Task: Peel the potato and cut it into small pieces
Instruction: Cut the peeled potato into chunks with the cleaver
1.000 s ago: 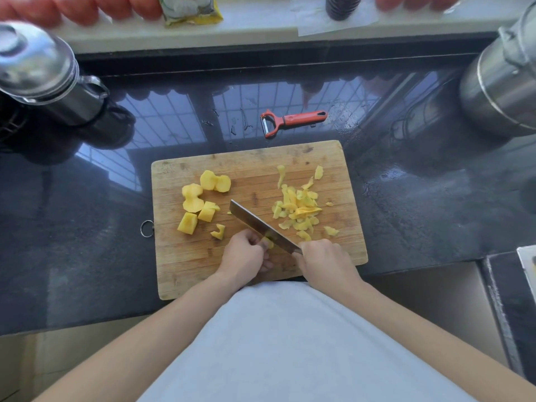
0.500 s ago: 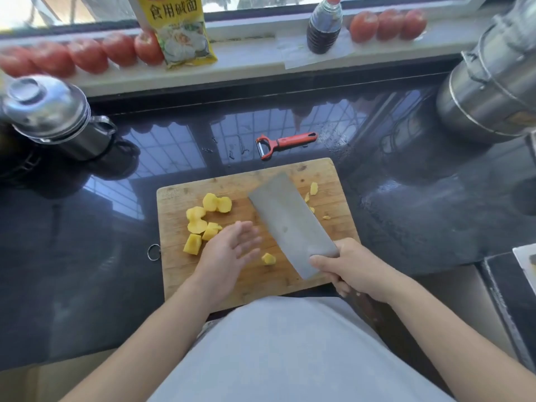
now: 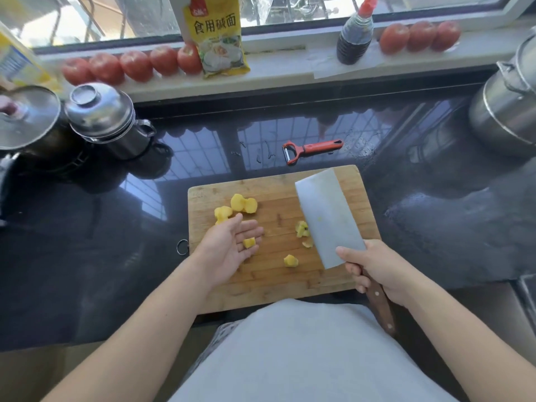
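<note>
Your left hand (image 3: pixel 229 248) lies spread, palm up, a potato piece (image 3: pixel 249 242) resting on its fingers over the cutting board (image 3: pixel 269 274). Your right hand (image 3: pixel 377 266) grips the cleaver (image 3: pixel 329 219), held flat; tilt it and hidden pieces may slide onto the tabletop (image 3: pixel 87 256).

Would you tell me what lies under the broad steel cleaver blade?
Yellow potato pieces poke out at the steel cleaver blade's left edge on the wooden cutting board; anything further beneath is covered.

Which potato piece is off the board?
The small cube lying on the open left hand's fingers; the other pieces lie on the board.
</note>
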Tool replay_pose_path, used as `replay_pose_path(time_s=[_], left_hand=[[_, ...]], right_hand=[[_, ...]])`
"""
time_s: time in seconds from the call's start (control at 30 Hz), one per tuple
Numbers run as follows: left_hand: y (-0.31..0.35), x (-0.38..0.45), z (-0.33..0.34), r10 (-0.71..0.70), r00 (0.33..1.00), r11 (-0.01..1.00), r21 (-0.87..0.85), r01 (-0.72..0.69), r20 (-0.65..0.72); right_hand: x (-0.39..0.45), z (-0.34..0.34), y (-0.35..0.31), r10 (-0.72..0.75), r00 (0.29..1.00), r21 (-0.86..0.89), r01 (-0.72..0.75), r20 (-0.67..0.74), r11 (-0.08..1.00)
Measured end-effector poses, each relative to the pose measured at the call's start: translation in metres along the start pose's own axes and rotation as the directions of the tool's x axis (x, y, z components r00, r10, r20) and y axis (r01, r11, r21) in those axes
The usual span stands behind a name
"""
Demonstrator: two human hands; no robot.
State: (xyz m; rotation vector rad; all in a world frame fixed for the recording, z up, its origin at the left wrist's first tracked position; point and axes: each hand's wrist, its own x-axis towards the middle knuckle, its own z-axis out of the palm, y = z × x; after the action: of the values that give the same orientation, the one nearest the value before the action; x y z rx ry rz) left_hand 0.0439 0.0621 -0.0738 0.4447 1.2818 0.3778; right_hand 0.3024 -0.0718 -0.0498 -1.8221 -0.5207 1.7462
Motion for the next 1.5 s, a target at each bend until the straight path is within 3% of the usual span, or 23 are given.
replay_pose_path(time_s=[0.03, 0.07, 0.1, 0.13, 0.2, 0.23, 0.3, 0.37, 0.43, 0.57, 0.63, 0.67, 0.7, 0.73, 0.8, 0.87, 0.93, 1.0, 1.1, 1.2, 1.3, 1.37, 1.5], left_hand=[[0.004, 0.001, 0.0, 0.077, 0.996, 0.978, 0.195, -0.067, -0.046], [0.006, 0.003, -0.001, 0.2, 0.978, 0.867, 0.476, -0.148, -0.06], [0.008, 0.005, -0.001, 0.347, 0.938, 0.619, 0.751, -0.231, 0.002], [0.01, 0.008, -0.004, 0.44, 0.887, 0.291, 0.912, -0.288, 0.14], [0.011, 0.018, -0.011, 0.411, 0.804, -0.251, 0.902, -0.353, 0.429], [0.01, 0.024, -0.015, 0.353, 0.77, -0.414, 0.827, -0.381, 0.532], [0.011, 0.031, -0.018, 0.262, 0.711, -0.621, 0.678, -0.394, 0.653], [0.007, 0.034, -0.015, 0.27, 0.599, -0.717, 0.573, -0.396, 0.753], [-0.007, 0.029, -0.001, 0.3, 0.544, -0.664, 0.581, -0.47, 0.783], [-0.051, 0.029, 0.024, 0.121, 0.622, -0.519, 0.583, -0.625, 0.774], [-0.061, 0.036, 0.029, 0.136, 0.639, -0.452, 0.622, -0.639, 0.757], [-0.062, 0.039, 0.033, 0.199, 0.676, -0.356, 0.695, -0.625, 0.71], [-0.059, 0.036, 0.038, 0.281, 0.743, -0.177, 0.793, -0.582, 0.608], [-0.057, 0.031, 0.042, 0.332, 0.809, 0.057, 0.846, -0.531, 0.485], [-0.056, 0.027, 0.04, 0.312, 0.894, 0.502, 0.743, -0.443, 0.322], [-0.057, 0.021, 0.033, 0.257, 0.924, 0.736, 0.562, -0.376, 0.281], [-0.059, 0.014, 0.027, 0.213, 0.945, 0.874, 0.384, -0.297, 0.247], [-0.059, 0.009, 0.022, 0.209, 0.952, 0.902, 0.331, -0.276, 0.224], [-0.062, 0.011, 0.012, 0.239, 0.942, 0.845, 0.427, -0.321, 0.237], [-0.067, 0.017, 0.007, 0.283, 0.942, 0.519, 0.797, -0.31, 0.182], [-0.073, 0.023, 0.013, 0.34, 0.915, 0.25, 0.918, -0.309, 0.215], [-0.078, 0.027, 0.017, 0.363, 0.9, 0.22, 0.916, -0.334, 0.241], [-0.089, 0.027, 0.022, 0.459, 0.872, 0.296, 0.896, -0.331, 0.17]], right_hand=[[0.0, -0.001, 0.002, -0.004, 1.0, 0.009, 0.004, -0.014, 1.0], [0.0, -0.002, 0.003, -0.008, 1.0, 0.014, 0.008, -0.027, 1.0], [-0.001, -0.002, 0.005, -0.009, 0.999, 0.014, 0.009, -0.039, 1.0], [-0.002, -0.002, 0.007, -0.009, 0.999, 0.011, 0.009, -0.047, 1.0], [-0.004, -0.001, 0.011, -0.009, 0.998, 0.002, 0.009, -0.056, 1.0], [-0.005, 0.0, 0.013, -0.011, 0.998, -0.004, 0.011, -0.061, 1.0], [-0.009, 0.0, 0.018, -0.02, 0.997, -0.015, 0.019, -0.078, 1.0], [-0.014, -0.001, 0.023, -0.023, 0.994, -0.006, 0.023, -0.104, 1.0], [-0.019, -0.003, 0.03, -0.016, 0.99, 0.016, 0.019, -0.142, 1.0], [-0.032, -0.005, 0.044, 0.004, 0.979, 0.051, 0.006, -0.204, 0.999], [-0.039, -0.005, 0.05, 0.009, 0.973, 0.053, 0.003, -0.229, 0.999], [-0.044, -0.006, 0.053, 0.006, 0.97, 0.055, 0.007, -0.243, 0.998], [-0.046, -0.006, 0.055, 0.004, 0.968, 0.057, 0.011, -0.251, 0.998], [-0.049, -0.006, 0.057, 0.005, 0.966, 0.061, 0.011, -0.257, 0.998], [-0.051, -0.005, 0.059, 0.015, 0.964, 0.069, 0.003, -0.264, 0.998], [-0.052, -0.002, 0.06, 0.023, 0.965, 0.065, -0.006, -0.26, 0.998], [-0.052, 0.004, 0.06, 0.023, 0.967, 0.059, -0.008, -0.252, 0.998], [-0.051, 0.008, 0.059, 0.02, 0.97, 0.044, -0.01, -0.244, 0.999], [-0.048, 0.015, 0.055, 0.017, 0.974, 0.0, -0.017, -0.226, 1.0], [-0.044, 0.021, 0.049, 0.002, 0.972, -0.09, -0.023, -0.234, 0.996], [-0.039, 0.027, 0.045, -0.032, 0.964, -0.27, -0.042, -0.263, 0.962], [-0.036, 0.03, 0.045, -0.049, 0.959, -0.37, -0.061, -0.28, 0.927], [-0.03, 0.04, 0.051, -0.143, 0.938, -0.661, -0.108, -0.314, 0.743]])
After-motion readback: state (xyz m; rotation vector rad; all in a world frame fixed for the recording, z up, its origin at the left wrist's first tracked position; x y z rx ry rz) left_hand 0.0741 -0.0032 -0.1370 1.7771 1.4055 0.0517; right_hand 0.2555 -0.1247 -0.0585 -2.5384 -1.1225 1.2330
